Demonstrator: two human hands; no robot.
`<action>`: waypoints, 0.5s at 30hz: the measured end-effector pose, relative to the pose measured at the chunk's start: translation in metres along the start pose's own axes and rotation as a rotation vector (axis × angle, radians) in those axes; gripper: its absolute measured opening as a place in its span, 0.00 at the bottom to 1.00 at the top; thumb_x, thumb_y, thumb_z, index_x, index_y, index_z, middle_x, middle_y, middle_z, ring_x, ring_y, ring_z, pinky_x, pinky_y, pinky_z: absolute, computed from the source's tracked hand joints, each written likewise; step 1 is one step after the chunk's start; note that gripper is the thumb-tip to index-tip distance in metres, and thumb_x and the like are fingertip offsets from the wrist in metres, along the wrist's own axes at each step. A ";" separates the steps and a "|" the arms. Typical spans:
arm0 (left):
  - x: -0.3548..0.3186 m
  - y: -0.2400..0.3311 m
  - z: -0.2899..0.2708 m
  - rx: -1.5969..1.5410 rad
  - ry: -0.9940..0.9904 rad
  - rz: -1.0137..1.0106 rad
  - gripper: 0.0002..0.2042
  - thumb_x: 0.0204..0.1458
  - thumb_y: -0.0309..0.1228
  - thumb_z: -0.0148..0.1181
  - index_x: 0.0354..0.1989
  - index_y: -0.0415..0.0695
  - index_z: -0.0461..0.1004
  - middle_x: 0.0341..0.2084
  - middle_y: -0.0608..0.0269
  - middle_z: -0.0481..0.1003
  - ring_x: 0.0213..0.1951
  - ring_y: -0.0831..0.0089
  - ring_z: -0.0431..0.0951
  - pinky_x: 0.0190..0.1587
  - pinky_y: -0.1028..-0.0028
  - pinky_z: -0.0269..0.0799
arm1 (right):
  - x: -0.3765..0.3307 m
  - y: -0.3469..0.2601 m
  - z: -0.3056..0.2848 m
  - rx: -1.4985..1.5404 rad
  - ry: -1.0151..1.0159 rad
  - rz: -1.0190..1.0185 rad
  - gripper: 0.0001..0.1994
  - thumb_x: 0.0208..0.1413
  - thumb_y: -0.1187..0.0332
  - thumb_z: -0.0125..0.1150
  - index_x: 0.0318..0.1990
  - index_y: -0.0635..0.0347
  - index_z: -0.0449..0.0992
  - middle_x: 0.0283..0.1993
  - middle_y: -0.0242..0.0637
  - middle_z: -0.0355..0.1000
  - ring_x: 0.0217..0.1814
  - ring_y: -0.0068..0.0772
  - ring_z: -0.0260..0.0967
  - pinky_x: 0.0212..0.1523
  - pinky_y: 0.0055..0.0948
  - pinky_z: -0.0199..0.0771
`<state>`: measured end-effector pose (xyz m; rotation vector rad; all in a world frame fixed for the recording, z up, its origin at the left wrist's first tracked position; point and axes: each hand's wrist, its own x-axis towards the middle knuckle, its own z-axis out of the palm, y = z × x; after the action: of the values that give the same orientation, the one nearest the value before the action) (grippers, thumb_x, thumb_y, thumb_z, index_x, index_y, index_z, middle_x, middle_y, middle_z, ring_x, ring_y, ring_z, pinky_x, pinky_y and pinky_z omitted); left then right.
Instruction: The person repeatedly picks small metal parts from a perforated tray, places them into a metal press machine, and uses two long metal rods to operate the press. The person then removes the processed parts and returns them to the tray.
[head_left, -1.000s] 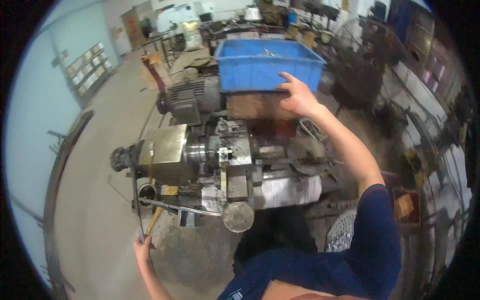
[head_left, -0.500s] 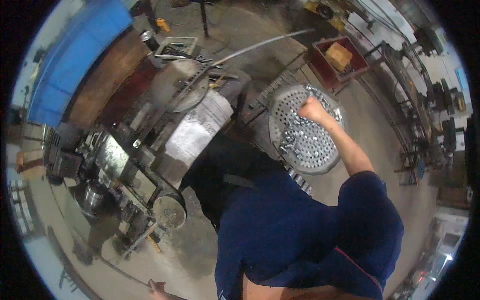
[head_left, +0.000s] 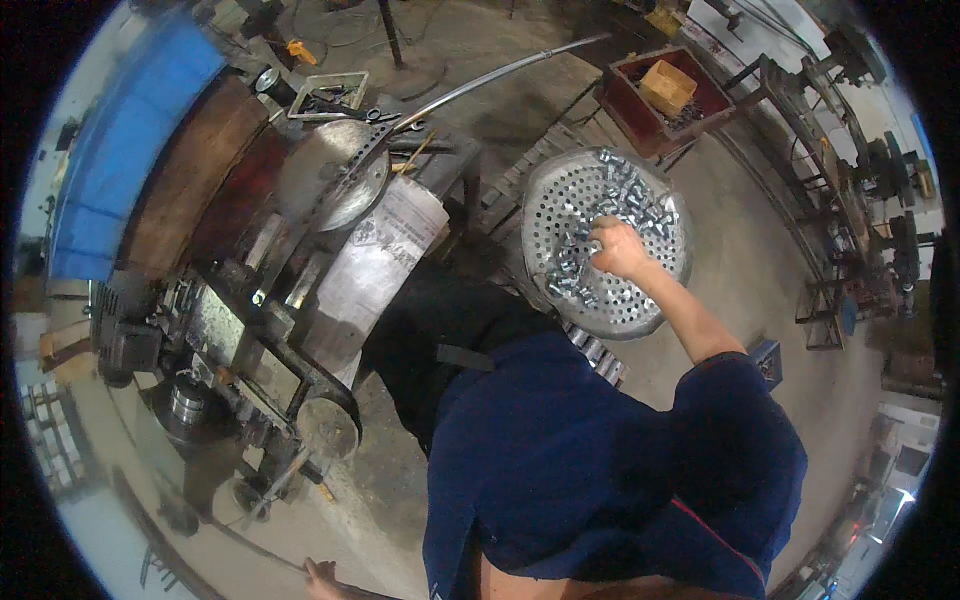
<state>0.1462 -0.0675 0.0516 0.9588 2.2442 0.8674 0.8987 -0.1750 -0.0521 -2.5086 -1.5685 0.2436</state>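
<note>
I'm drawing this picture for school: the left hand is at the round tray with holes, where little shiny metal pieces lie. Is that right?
Not quite: in the head view, it's the right hand at the round tray with holes, where little shiny metal pieces lie. The left hand is low down, at a long bar.

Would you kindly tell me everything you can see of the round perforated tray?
The round tray looks like grey metal, dotted with dark holes. It appears to lie flat, to the right of the person's legs. Small shiny metal pieces lie scattered on it. The person's right grip is over it, fingers bent; whether they touch its surface cannot be told. Its support is hidden.
</note>
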 end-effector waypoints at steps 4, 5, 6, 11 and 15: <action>0.007 -0.006 0.001 -0.029 0.036 0.001 0.19 0.49 0.40 0.54 0.37 0.32 0.68 0.19 0.51 0.70 0.22 0.61 0.70 0.28 0.63 0.69 | 0.004 -0.002 -0.004 0.068 -0.118 0.021 0.14 0.28 0.65 0.57 0.28 0.58 0.76 0.33 0.42 0.70 0.37 0.44 0.68 0.39 0.37 0.69; 0.009 -0.007 0.002 -0.036 0.041 -0.002 0.18 0.49 0.39 0.54 0.36 0.33 0.68 0.18 0.53 0.68 0.20 0.63 0.68 0.27 0.65 0.69 | -0.001 -0.001 -0.004 0.088 -0.126 0.005 0.13 0.28 0.65 0.56 0.27 0.58 0.76 0.32 0.42 0.70 0.36 0.44 0.68 0.38 0.37 0.69; 0.010 -0.007 0.003 -0.038 0.042 -0.004 0.17 0.49 0.39 0.55 0.34 0.33 0.68 0.17 0.55 0.67 0.19 0.65 0.67 0.26 0.66 0.68 | -0.007 -0.001 -0.003 0.108 -0.133 -0.009 0.13 0.28 0.65 0.56 0.26 0.59 0.76 0.30 0.43 0.70 0.35 0.44 0.69 0.37 0.37 0.70; 0.012 -0.012 0.003 -0.048 0.045 -0.014 0.15 0.49 0.37 0.55 0.27 0.34 0.69 0.10 0.65 0.62 0.13 0.76 0.61 0.21 0.73 0.67 | -0.064 0.008 0.017 0.191 -0.274 0.065 0.10 0.28 0.66 0.56 0.23 0.59 0.75 0.29 0.44 0.70 0.33 0.45 0.69 0.32 0.38 0.70; 0.016 -0.015 0.005 -0.052 0.037 -0.025 0.14 0.49 0.37 0.56 0.26 0.35 0.69 0.09 0.67 0.61 0.11 0.78 0.59 0.20 0.75 0.66 | -0.106 -0.026 0.019 0.335 -0.204 0.106 0.18 0.29 0.66 0.58 0.36 0.52 0.76 0.48 0.50 0.63 0.44 0.49 0.64 0.45 0.39 0.66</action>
<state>0.1335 -0.0620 0.0336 0.8955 2.2487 0.9350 0.8262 -0.2583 -0.0599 -2.3610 -1.3272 0.7327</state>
